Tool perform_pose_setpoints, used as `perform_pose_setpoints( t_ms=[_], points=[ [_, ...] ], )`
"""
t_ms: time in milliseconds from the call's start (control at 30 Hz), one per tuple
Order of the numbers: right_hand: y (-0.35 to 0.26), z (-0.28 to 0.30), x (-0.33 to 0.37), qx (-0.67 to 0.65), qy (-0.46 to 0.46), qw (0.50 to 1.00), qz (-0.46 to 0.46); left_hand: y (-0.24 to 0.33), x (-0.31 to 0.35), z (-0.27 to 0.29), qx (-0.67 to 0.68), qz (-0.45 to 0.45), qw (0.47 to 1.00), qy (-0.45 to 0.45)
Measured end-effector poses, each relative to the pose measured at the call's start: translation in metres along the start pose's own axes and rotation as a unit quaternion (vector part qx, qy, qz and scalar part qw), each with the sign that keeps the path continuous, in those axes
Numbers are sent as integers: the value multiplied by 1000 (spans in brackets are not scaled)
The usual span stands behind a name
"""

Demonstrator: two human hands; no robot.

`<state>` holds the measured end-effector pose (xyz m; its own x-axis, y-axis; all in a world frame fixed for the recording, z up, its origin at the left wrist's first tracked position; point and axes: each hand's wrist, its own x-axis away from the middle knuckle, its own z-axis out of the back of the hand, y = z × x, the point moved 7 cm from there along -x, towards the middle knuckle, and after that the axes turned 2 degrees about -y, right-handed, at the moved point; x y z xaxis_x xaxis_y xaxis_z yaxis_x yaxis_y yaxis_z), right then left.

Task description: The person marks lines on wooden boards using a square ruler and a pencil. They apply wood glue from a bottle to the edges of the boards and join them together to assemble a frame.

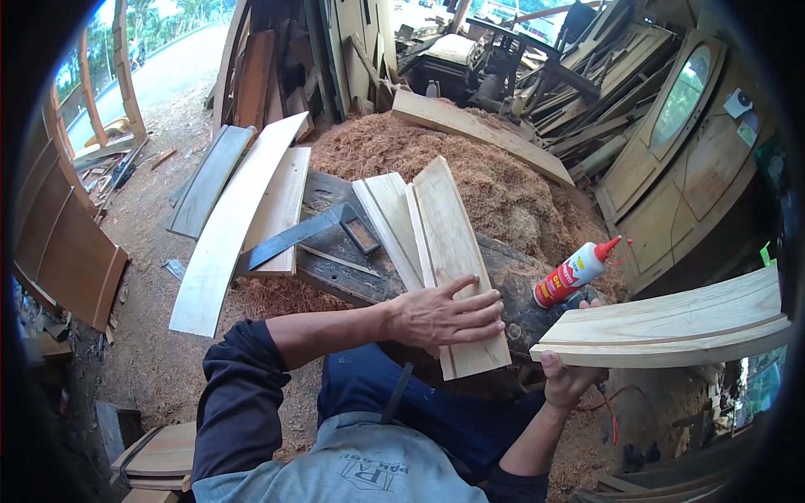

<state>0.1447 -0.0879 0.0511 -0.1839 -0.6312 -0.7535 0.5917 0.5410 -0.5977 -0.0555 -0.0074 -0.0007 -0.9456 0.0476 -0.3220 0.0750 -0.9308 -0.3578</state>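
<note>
My left hand (443, 315) lies with its fingers stretched out across a pale wooden board (453, 235) with a grooved edge. Beside that board, on its left and partly under it, is another pale board (391, 220). Both rest on a dark, worn wooden bench (331, 278). Off the bench's right side, my right hand (568, 384) grips the near end of a wide board (671, 317) with a stepped edge, thumb in front and fingertips behind. Between the two hands stands a tilted white and red glue bottle (572, 275) with a red nozzle.
A try square (302, 237) lies on the bench's left part, beside a thin wood strip (340, 261). Long planks (239, 226) lean against the bench's left. Behind it rises a heap of wood shavings (503, 184) with a plank across. Door panels (671, 159) stand at the right.
</note>
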Motion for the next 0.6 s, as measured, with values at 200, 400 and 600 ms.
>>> perform_pose_setpoints(
  t_ms=[200,400,600],
  points=[
    [1,0,1,20,-7,1000,12,13,-38,-4,123,-59,986,-95],
    [-9,16,5,32,1,999,10,3,-91,-30,204,-95,964,-142],
    [-14,41,12,20,49,999,-12,-3,-118,-75,186,-158,947,-209]
  ],
)
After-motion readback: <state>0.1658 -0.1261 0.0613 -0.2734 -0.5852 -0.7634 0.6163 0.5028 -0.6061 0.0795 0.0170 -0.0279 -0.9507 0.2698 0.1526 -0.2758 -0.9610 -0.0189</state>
